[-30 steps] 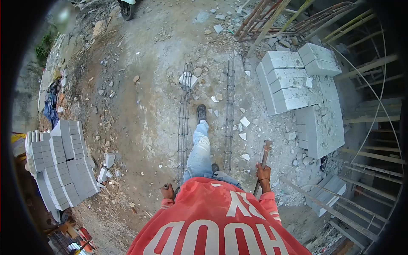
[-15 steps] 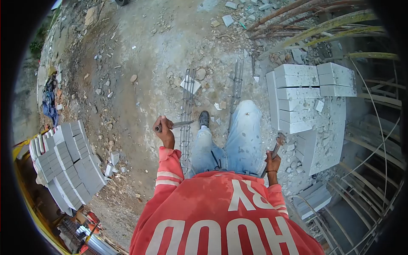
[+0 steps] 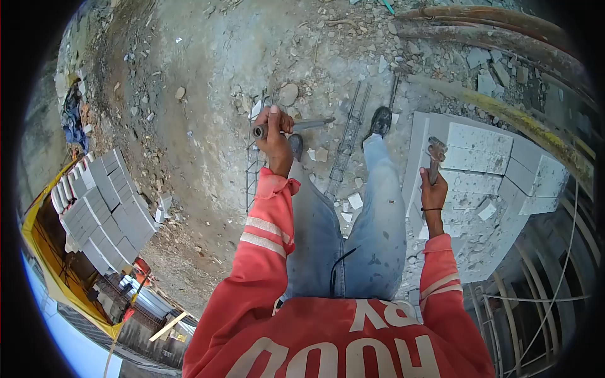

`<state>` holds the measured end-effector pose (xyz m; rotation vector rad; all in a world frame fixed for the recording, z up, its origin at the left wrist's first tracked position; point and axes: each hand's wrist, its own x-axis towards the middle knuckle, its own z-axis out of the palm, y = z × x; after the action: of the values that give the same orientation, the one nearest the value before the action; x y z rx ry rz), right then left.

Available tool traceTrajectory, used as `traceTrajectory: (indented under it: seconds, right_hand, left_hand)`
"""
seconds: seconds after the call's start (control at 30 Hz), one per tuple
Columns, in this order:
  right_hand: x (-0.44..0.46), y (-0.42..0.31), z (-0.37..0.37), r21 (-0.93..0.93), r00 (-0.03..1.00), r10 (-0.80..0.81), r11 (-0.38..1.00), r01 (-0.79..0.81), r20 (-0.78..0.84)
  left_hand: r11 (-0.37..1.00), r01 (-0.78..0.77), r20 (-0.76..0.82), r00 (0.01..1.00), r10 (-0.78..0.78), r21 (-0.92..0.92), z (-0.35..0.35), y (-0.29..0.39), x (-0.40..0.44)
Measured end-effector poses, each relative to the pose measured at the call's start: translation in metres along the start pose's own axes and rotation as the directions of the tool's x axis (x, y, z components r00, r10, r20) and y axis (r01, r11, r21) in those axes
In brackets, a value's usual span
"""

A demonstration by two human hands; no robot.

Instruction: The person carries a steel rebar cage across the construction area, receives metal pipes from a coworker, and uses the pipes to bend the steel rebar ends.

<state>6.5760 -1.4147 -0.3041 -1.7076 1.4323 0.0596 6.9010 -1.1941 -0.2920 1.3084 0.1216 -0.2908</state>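
Note:
My left hand is closed around a pointed metal bar. Its round end shows on one side of the fist and its tapering tip points right, above the ground. Below it lies a long wire rebar cage, partly hidden by the hand. A second rebar cage runs between my feet. My right hand grips the handle of a metal tool with a lumpy head, which looks like a hammer. It is held in front of a stack of pale blocks; whether it touches them I cannot tell.
Thick poles cross the upper right. Another block stack stands left, beside a yellow sheet. Rubble and a flat stone lie on the ground. Metal bars stand at lower right.
Both hands have risen in the view, the left also moving right with its pointed bar. My right foot has come into sight ahead; the right-hand block stack appears closer.

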Motion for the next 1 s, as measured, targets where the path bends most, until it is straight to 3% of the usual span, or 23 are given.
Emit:
traceTrajectory:
  seconds: [0.1, 0.33, 0.4, 0.47, 0.5, 0.57, 0.6, 0.63, 0.67, 0.7, 0.73, 0.77, 0.83, 0.87, 0.93, 1.0]
  right_hand:
    - [0.078, -0.023, 0.03, 0.045, 0.997, -0.074, 0.996, 0.073, 0.013]
    - [0.249, -0.072, 0.151, 0.182, 0.959, -0.274, 0.942, 0.283, -0.074]
    - [0.291, -0.074, 0.184, 0.239, 0.913, -0.399, 0.881, 0.407, -0.085]
    - [0.312, -0.081, 0.217, 0.073, 0.847, -0.467, 0.864, 0.498, -0.253]
    - [0.322, -0.065, 0.231, 0.074, 0.858, -0.451, 0.874, 0.481, -0.244]
    - [0.358, -0.035, 0.256, -0.24, 0.907, -0.404, 0.898, 0.369, -0.118]
    - [0.384, 0.011, 0.279, -0.462, 0.713, -0.677, 0.699, 0.546, -0.183]
    - [0.378, 0.02, 0.285, -0.461, 0.721, -0.67, 0.703, 0.541, -0.176]
    - [0.366, 0.026, 0.287, -0.377, 0.936, -0.35, 0.871, 0.315, -0.025]
    - [0.358, 0.033, 0.292, -0.338, 0.988, 0.017, 0.94, 0.036, 0.151]
    - [0.347, 0.047, 0.299, -0.21, 0.964, 0.105, 0.976, -0.054, 0.244]
    - [0.338, 0.061, 0.307, -0.206, 0.964, 0.104, 0.977, -0.053, 0.244]
    - [0.314, 0.081, 0.323, 0.005, 0.872, 0.385, 0.914, -0.406, 0.301]
    - [0.306, 0.08, 0.326, 0.008, 0.871, 0.388, 0.913, -0.409, 0.301]
    - [0.29, 0.074, 0.337, 0.226, 0.865, 0.405, 0.85, -0.476, 0.296]
    - [0.284, 0.075, 0.348, 0.235, 0.869, 0.4, 0.851, -0.47, 0.29]
  left_hand:
    - [0.99, 0.054, 0.049, 0.997, -0.061, 0.134, 0.028, -0.054, 0.029]
    - [0.985, 0.17, 0.122, 0.977, -0.174, 0.038, 0.056, -0.174, 0.108]
    - [0.98, 0.198, 0.119, 0.974, -0.195, -0.017, 0.061, -0.194, 0.125]
    - [0.976, 0.218, 0.129, 0.969, -0.213, -0.029, 0.062, -0.205, 0.14]
    - [0.973, 0.229, 0.184, 0.957, -0.226, 0.004, 0.061, -0.207, 0.144]
    - [0.971, 0.237, 0.231, 0.943, -0.239, 0.036, 0.057, -0.209, 0.15]
    - [0.966, 0.258, 0.248, 0.935, -0.252, 0.008, 0.052, -0.208, 0.152]
    - [0.958, 0.286, 0.264, 0.926, -0.272, -0.016, 0.047, -0.204, 0.152]
    - [0.967, 0.253, 0.283, 0.926, -0.25, 0.026, 0.042, -0.2, 0.152]
    - [0.966, 0.256, 0.277, 0.926, -0.255, 0.033, 0.034, -0.199, 0.152]
    - [0.974, 0.226, 0.218, 0.952, -0.216, -0.02, 0.027, -0.199, 0.153]
    - [0.98, 0.185, 0.161, 0.972, -0.171, -0.076, 0.022, -0.198, 0.156]
    - [0.981, 0.189, 0.136, 0.974, -0.181, -0.048, 0.008, -0.194, 0.161]
    - [0.982, 0.184, 0.123, 0.976, -0.178, -0.039, 0.003, -0.193, 0.165]
    - [0.987, 0.163, 0.1, 0.982, -0.162, 0.0, -0.004, -0.191, 0.171]
    - [0.987, 0.16, 0.081, 0.984, -0.16, 0.014, -0.008, -0.191, 0.175]
